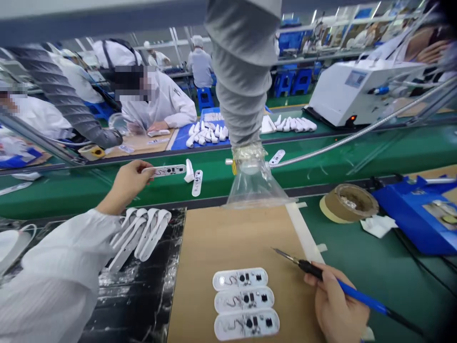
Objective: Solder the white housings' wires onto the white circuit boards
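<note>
My left hand (pixel 131 183) reaches out over the green conveyor belt (pixel 307 169), its fingers closed on one end of a white oval circuit board piece (pixel 170 170) with dark parts and thin wires. Beside that piece on the belt are a small white curved part (pixel 189 171) and another oval board piece (pixel 197 183). A blue-handled soldering iron (pixel 357 293) is gripped in my right hand (pixel 339 305), its thin tip pointing left above the brown cardboard (pixel 221 233). Lower down on the cardboard, three similar board pieces (pixel 246 301) lie in a column.
A grey duct with a clear hood (pixel 257 188) hangs over the cardboard's far edge. Several white curved housings (pixel 143 233) lie on the left. At right are a tape roll (pixel 348 202) and a blue stand (pixel 421 214). A co-worker (pixel 150 95) sits across the belt.
</note>
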Tool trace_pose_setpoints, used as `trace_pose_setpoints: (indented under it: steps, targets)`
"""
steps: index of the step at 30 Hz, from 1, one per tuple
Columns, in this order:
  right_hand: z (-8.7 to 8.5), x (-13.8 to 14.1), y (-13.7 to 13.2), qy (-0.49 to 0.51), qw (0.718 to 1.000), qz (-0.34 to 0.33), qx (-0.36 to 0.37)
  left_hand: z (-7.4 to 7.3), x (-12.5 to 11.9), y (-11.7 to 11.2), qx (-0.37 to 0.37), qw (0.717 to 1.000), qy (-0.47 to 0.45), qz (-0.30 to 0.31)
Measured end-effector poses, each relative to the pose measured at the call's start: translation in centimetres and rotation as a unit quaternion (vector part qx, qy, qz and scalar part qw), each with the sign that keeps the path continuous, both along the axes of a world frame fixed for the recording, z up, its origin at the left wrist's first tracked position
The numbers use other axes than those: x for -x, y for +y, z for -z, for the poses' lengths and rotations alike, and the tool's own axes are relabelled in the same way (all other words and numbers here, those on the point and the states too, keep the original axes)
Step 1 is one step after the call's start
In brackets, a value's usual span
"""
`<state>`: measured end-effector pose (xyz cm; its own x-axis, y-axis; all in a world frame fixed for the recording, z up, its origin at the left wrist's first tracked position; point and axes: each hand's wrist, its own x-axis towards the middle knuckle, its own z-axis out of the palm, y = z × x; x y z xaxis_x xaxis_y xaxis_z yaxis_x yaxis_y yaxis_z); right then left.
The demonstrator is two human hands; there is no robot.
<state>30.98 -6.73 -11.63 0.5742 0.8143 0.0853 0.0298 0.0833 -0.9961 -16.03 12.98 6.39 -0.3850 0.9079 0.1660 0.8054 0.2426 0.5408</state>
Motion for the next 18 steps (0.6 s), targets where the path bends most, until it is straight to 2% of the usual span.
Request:
trace_pose_setpoints:
  steps: [2, 4, 7, 10, 13, 15, 18]
  targets:
    - [-0.4, 0.1, -0.1, 0.002, 1.000, 0.007, -0.007, 1.7, -1.8, -2.8, 0.029, 0.997, -0.073, 0.017]
    - [-0.6, 0.2, -0.1, 0.015, 1.000, 0.012, -0.024, 4.2, -4.4, -5.9, 0.064, 0.982, -0.171, 0.044]
    - [-0.9, 0.3, 0.1, 0.032, 0.998, 0.026, -0.043, 8.1, -9.4, -10.4, 0.125, 0.936, -0.311, 0.112]
    - [-1.1, 0.3, 0.1, 0.032, 0.998, 0.026, -0.047, 11.1, -13.7, -13.5, 0.183, 0.898, -0.360, 0.172]
    - [-1.2, 0.3, 0.1, 0.034, 0.998, 0.017, -0.050, 12.1, -15.8, -14.5, 0.172, 0.908, -0.305, 0.232]
    - [-1.2, 0.3, 0.1, 0.037, 0.998, 0.016, -0.055, 11.9, -16.0, -14.5, 0.137, 0.918, -0.225, 0.296]
    - [-1.3, 0.4, 0.1, 0.038, 0.997, 0.020, -0.059, 11.3, -15.7, -14.4, 0.108, 0.909, -0.130, 0.382]
